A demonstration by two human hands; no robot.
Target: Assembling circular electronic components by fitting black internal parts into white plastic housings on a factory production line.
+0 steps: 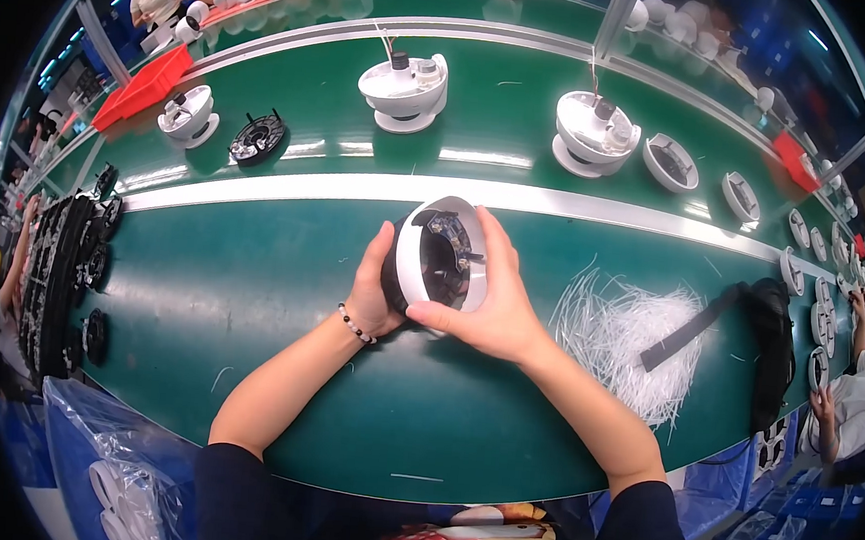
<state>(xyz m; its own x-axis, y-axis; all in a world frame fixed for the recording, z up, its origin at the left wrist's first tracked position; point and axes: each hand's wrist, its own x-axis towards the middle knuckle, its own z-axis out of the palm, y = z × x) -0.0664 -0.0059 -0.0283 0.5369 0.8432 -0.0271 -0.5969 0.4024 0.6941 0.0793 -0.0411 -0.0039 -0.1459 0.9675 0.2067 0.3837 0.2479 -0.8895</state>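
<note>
Between my two hands, above the near part of the green table, is a round white camera housing (410, 264). A black round insert (442, 263) with a small circuit board sits inside its rim. My left hand (375, 284) is closed around the dark left side, its thumb upright; most of its fingers are hidden behind. On the other side my right hand (497, 301) grips the white rim, with the thumb across the lower front edge and fingers along the right side. Whether the insert is fixed in the housing I cannot tell.
A heap of thin white strips (620, 348) lies right of my hands, with a grey strap (694, 326) across it. Racked black parts (56, 274) stand at the left. On the conveyor are white camera bases (405, 93), a black ring (258, 138) and white shells (672, 164).
</note>
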